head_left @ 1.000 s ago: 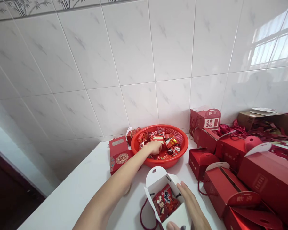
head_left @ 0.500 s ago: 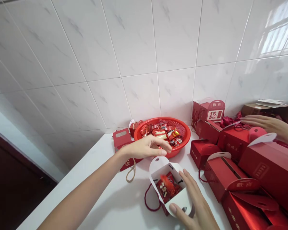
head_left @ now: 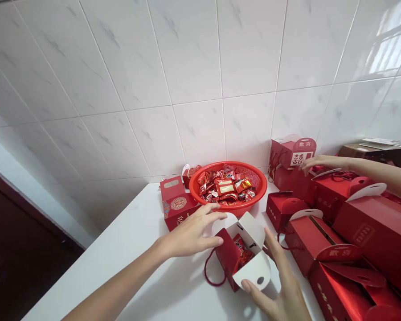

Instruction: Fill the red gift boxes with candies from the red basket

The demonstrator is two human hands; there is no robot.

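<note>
A small red gift box (head_left: 227,255) with white inner flaps stands open on the table in front of me. Red-wrapped candies (head_left: 243,253) lie inside it, and a dark red cord handle (head_left: 211,273) loops from its left side. My right hand (head_left: 280,281) holds the box from the right, thumb on the near rounded flap and fingers along the far right side. At the box's left, my left hand (head_left: 195,229) has its fingers apart, with thumb and fingertips at the left and far flaps. Behind it, a red plastic basket (head_left: 261,189) holds many wrapped candies.
Several closed red gift boxes (head_left: 370,218) crowd the right side. Another red box (head_left: 178,203) lies left of the basket. Another person's hand (head_left: 316,162) reaches in from the right over the boxes. A cardboard carton (head_left: 354,150) stands by the tiled wall (head_left: 200,129).
My left hand has come down from the basket to the box's left flaps, and the left red flap now leans inward. The other person's hand has moved left towards the back boxes.
</note>
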